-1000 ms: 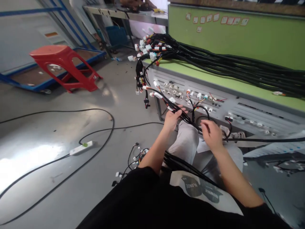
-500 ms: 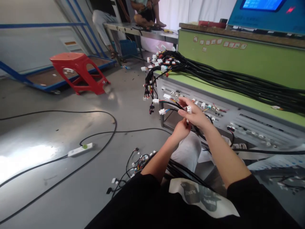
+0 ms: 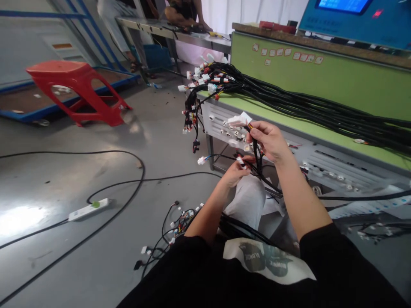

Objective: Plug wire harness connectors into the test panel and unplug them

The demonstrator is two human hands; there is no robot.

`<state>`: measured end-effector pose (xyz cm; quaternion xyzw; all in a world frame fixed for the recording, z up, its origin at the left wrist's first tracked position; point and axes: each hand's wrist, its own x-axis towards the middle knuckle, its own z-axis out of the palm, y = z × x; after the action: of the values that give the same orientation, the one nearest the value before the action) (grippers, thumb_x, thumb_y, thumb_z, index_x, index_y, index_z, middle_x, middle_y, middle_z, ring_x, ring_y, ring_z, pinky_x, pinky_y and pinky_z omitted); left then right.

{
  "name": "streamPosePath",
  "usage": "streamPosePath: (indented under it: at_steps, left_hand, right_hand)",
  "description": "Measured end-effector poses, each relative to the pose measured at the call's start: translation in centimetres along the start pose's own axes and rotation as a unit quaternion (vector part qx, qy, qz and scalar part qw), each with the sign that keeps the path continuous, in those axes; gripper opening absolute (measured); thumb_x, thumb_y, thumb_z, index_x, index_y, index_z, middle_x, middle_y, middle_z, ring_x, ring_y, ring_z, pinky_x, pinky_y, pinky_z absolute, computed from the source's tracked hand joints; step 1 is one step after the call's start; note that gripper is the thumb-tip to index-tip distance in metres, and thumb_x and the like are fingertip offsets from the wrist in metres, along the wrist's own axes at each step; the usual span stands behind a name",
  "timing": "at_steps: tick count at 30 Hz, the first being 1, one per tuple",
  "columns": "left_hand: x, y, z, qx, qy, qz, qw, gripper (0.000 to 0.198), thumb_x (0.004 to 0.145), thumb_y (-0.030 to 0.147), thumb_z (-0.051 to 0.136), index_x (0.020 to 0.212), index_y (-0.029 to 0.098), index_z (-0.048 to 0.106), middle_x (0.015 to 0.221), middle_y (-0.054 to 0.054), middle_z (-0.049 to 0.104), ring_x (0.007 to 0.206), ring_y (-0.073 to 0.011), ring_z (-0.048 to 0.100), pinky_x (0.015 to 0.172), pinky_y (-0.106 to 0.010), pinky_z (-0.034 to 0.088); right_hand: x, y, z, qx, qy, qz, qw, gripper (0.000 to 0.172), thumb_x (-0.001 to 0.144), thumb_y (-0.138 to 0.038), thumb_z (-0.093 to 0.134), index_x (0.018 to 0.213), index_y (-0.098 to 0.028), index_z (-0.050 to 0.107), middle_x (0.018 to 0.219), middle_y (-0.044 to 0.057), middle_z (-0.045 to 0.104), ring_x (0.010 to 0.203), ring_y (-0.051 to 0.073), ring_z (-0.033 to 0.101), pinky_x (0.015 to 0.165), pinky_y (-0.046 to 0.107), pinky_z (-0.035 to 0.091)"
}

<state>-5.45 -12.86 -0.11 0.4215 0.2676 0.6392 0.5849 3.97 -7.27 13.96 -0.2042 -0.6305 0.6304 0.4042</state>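
Note:
My right hand [image 3: 268, 139] pinches the wires of a wire harness [image 3: 256, 152] just behind a white connector [image 3: 238, 120], which is raised in front of the bench's panel. Lower down, my left hand [image 3: 236, 172] is closed around other branches of the same harness, close to a small white connector [image 3: 240, 161]. Another branch ends in a white plug [image 3: 201, 160] with blue wires, sticking out to the left. The black cable of the harness runs off to the right past my right forearm.
A thick bundle of black harnesses [image 3: 289, 96] lies along the green bench [image 3: 221, 97]. More harness ends [image 3: 180, 224] hang by my left leg. On the floor are a red stool [image 3: 77, 92], a power strip [image 3: 89, 209] and loose cable. Other people sit at the back table [image 3: 144, 28].
My right hand has lifted the white connector up and now grips its wires. My left hand has shifted slightly left, and the hands are farther apart. The view has swung a little right.

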Motion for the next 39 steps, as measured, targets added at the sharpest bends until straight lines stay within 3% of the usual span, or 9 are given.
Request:
streamPosePath:
  at_steps: [7, 13, 16, 20, 24, 28, 31, 34, 39]
  left_hand:
    - [-0.4, -0.8, -1.7, -0.113, 0.051, -0.05, 0.991, 0.043, 0.059, 0.023, 0.069, 0.101, 0.022, 0.059, 0.103, -0.008, 0.063, 0.102, -0.0251, 0.058, 0.09, -0.043, 0.044]
    - [0.0, -3.5, -3.3, -0.102, 0.155, -0.093, 0.978, 0.03, 0.074, 0.027, 0.057, 0.105, 0.023, 0.058, 0.096, -0.007, 0.065, 0.094, -0.02, 0.06, 0.085, -0.039, 0.047]
    - [1.6, -3.7, -3.9, -0.108, 0.112, -0.093, 0.983, 0.033, 0.071, 0.026, 0.061, 0.104, 0.022, 0.058, 0.094, -0.008, 0.065, 0.081, -0.0191, 0.062, 0.078, -0.038, 0.05]
    - [3.8, -1.2, -3.7, -0.046, 0.041, -0.048, 0.997, 0.044, 0.056, 0.011, 0.068, 0.097, 0.02, 0.06, 0.092, -0.006, 0.064, 0.078, -0.0178, 0.062, 0.075, -0.036, 0.051]
    - [3.8, 2.5, -1.8, 0.015, 0.051, 0.037, 0.998, 0.044, 0.058, 0.011, 0.066, 0.101, 0.02, 0.06, 0.097, -0.006, 0.064, 0.092, -0.0193, 0.062, 0.086, -0.038, 0.048]
    - [3.3, 4.7, 0.0, 0.037, 0.076, 0.052, 0.995, 0.048, 0.069, 0.024, 0.064, 0.115, 0.019, 0.056, 0.107, -0.009, 0.063, 0.097, -0.0196, 0.061, 0.084, -0.033, 0.049]
    - [4.0, 5.0, 0.1, 0.014, 0.105, 0.069, 0.992, 0.039, 0.075, 0.033, 0.061, 0.111, 0.018, 0.058, 0.102, -0.008, 0.065, 0.093, -0.0172, 0.062, 0.078, -0.026, 0.049]
    - [4.5, 4.7, -0.7, -0.005, 0.126, 0.07, 0.99, 0.033, 0.074, 0.033, 0.063, 0.102, 0.017, 0.061, 0.088, -0.006, 0.067, 0.079, -0.0144, 0.063, 0.067, -0.023, 0.049]
    - [3.7, 3.6, -2.4, -0.034, 0.125, -0.027, 0.991, 0.023, 0.072, 0.03, 0.067, 0.086, 0.014, 0.059, 0.074, -0.003, 0.064, 0.052, -0.0081, 0.054, 0.047, -0.019, 0.043]
  right_hand:
    - [-0.2, -0.6, -2.1, 0.085, 0.127, -0.014, 0.988, 0.014, 0.083, -0.035, 0.055, 0.079, -0.022, 0.05, 0.079, -0.003, 0.062, 0.077, 0.008, 0.061, 0.065, 0.023, 0.053]
    - [0.4, 0.3, -4.9, 0.125, 0.168, -0.066, 0.976, 0.011, 0.088, -0.034, 0.049, 0.085, -0.023, 0.051, 0.069, -0.006, 0.056, 0.062, 0.003, 0.057, 0.066, 0.019, 0.052]
    - [0.5, 0.7, -5.6, 0.098, 0.168, -0.069, 0.979, 0.012, 0.087, -0.036, 0.05, 0.09, -0.025, 0.053, 0.067, -0.007, 0.055, 0.059, 0.003, 0.055, 0.062, 0.016, 0.049]
    - [0.4, 1.1, -5.7, 0.039, 0.184, -0.044, 0.981, 0.017, 0.083, -0.04, 0.055, 0.089, -0.024, 0.054, 0.066, -0.007, 0.053, 0.055, 0.002, 0.053, 0.05, 0.012, 0.043]
    - [0.0, 1.6, -5.1, 0.024, 0.201, -0.006, 0.979, 0.021, 0.076, -0.039, 0.063, 0.08, -0.021, 0.052, 0.06, -0.008, 0.05, 0.043, 0.0, 0.044, 0.037, 0.01, 0.031]
    - [-0.8, 2.8, -3.2, 0.063, 0.153, 0.061, 0.984, 0.024, 0.071, -0.035, 0.069, 0.073, -0.018, 0.051, 0.057, -0.008, 0.052, 0.038, 0.001, 0.043, 0.033, 0.011, 0.033]
    - [-1.3, 4.4, -1.0, 0.073, 0.103, 0.124, 0.984, 0.024, 0.068, -0.031, 0.071, 0.068, -0.017, 0.051, 0.055, -0.008, 0.053, 0.037, 0.003, 0.046, 0.032, 0.013, 0.039]
    - [-1.4, 6.5, 0.7, 0.08, 0.108, 0.154, 0.979, 0.021, 0.069, -0.027, 0.069, 0.066, -0.016, 0.052, 0.052, -0.007, 0.051, 0.036, 0.004, 0.046, 0.032, 0.015, 0.042]
    - [-1.2, 10.2, 2.0, 0.065, 0.133, 0.172, 0.974, 0.019, 0.071, -0.031, 0.065, 0.068, -0.016, 0.054, 0.052, -0.007, 0.05, 0.04, 0.004, 0.047, 0.038, 0.016, 0.047]
